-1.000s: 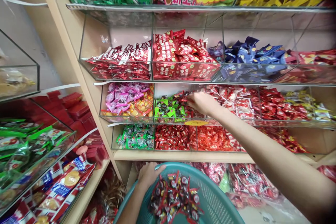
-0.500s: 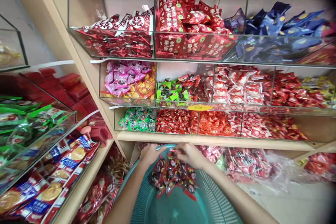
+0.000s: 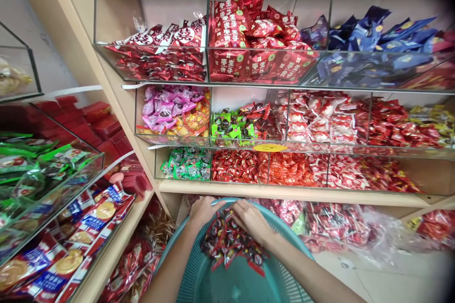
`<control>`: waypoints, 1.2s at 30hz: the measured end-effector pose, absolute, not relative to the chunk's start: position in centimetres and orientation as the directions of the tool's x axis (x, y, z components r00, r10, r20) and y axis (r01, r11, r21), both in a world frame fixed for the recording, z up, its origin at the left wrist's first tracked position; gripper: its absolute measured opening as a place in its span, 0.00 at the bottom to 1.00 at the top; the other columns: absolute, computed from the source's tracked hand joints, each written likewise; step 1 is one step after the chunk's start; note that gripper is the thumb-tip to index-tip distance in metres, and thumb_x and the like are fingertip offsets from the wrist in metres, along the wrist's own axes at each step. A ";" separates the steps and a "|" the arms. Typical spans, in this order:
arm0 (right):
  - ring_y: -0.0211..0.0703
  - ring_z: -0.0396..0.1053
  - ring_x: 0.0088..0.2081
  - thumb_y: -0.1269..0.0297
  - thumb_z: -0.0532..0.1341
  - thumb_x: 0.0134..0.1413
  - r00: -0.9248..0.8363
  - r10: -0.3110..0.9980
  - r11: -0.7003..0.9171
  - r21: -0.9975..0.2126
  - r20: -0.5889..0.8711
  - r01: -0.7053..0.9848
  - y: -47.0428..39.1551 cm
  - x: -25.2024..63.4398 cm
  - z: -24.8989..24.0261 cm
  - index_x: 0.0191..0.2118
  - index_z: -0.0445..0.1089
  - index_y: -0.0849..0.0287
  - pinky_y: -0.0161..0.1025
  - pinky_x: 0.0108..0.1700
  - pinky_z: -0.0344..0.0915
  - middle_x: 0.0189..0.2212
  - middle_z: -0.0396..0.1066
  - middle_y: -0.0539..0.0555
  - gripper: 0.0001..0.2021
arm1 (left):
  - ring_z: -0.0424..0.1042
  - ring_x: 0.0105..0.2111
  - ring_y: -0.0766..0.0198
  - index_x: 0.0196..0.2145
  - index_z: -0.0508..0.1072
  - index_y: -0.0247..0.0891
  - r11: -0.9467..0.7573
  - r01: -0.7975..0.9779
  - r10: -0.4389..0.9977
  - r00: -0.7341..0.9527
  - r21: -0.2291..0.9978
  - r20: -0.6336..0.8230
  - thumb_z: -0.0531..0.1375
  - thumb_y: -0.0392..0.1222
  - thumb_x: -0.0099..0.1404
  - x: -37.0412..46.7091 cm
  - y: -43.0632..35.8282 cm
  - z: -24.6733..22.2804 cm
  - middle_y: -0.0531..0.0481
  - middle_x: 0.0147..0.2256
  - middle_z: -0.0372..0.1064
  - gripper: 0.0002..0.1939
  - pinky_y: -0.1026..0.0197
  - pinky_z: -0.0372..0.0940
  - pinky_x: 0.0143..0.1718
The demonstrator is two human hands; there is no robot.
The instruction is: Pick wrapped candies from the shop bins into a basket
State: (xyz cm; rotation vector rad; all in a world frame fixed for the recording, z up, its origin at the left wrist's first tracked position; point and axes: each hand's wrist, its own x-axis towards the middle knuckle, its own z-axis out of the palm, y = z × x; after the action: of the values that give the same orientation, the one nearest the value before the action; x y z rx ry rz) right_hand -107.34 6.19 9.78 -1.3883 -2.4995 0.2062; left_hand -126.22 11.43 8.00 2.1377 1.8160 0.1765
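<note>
A teal plastic basket with perforated sides is below the shelves. My left hand is closed on its far rim, thumb along the top edge. Inside lies a heap of dark wrapped candies with red wrapper ends, gathered toward the far side. My right hand reaches over the rim, its fingers together and curled down onto the top of these candies. Its palm hides part of the heap. The bare basket floor shows nearer to me.
Ahead, clear shelf bins hold red packets, blue packets, purple candies and small red candies. A wooden shelf edge runs just beyond the basket. Bagged candies lie beneath it. Biscuit packs sit at left.
My right hand has left the basket's far rim and come down onto the wrapped candies. My left hand stays on the rim. The view has tilted up slightly.
</note>
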 end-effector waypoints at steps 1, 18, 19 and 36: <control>0.47 0.64 0.40 0.71 0.52 0.60 -0.510 0.845 0.534 -0.241 0.160 0.810 6.0 -107.4 9.7 0.39 0.64 0.59 0.41 0.42 0.60 0.37 0.66 0.55 0.06 | 0.73 0.42 0.48 0.36 0.76 0.43 -0.138 0.935 0.976 0.184 0.325 -0.115 0.42 0.69 0.59 -126.2 11.5 8.0 0.41 0.40 0.75 0.33 0.58 0.63 0.37; 0.47 0.60 0.40 0.76 0.52 0.55 -0.456 0.708 0.632 -0.196 0.540 0.750 5.5 -108.1 17.3 0.47 0.63 0.59 0.43 0.41 0.59 0.42 0.65 0.57 0.15 | 0.73 0.42 0.49 0.35 0.75 0.41 -0.126 0.926 0.983 0.166 0.356 -0.084 0.45 0.66 0.61 -126.7 11.8 7.4 0.42 0.38 0.76 0.30 0.59 0.62 0.37; 0.47 0.59 0.40 0.75 0.51 0.56 -0.456 0.661 0.655 -0.161 0.597 0.738 6.0 -108.0 19.3 0.48 0.63 0.60 0.43 0.41 0.59 0.43 0.65 0.58 0.14 | 0.73 0.43 0.48 0.36 0.75 0.42 -0.120 0.926 0.983 0.160 0.359 -0.085 0.45 0.66 0.61 -126.7 11.8 7.3 0.42 0.39 0.76 0.30 0.59 0.62 0.37; 0.55 0.57 0.56 0.55 0.52 0.61 -0.249 0.919 0.214 0.146 0.307 0.966 24.7 -105.0 35.5 0.52 0.65 0.59 0.54 0.53 0.55 0.53 0.64 0.61 0.18 | 0.73 0.41 0.52 0.32 0.74 0.41 -0.091 0.915 0.989 0.130 0.392 -0.076 0.46 0.62 0.63 -127.3 11.3 7.8 0.44 0.37 0.76 0.26 0.61 0.61 0.35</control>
State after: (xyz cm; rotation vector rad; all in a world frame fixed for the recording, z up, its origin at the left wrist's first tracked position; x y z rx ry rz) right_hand -104.96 24.74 35.52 -1.8212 -2.3228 -0.4622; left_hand -127.29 11.27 7.75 2.0708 1.8445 0.2954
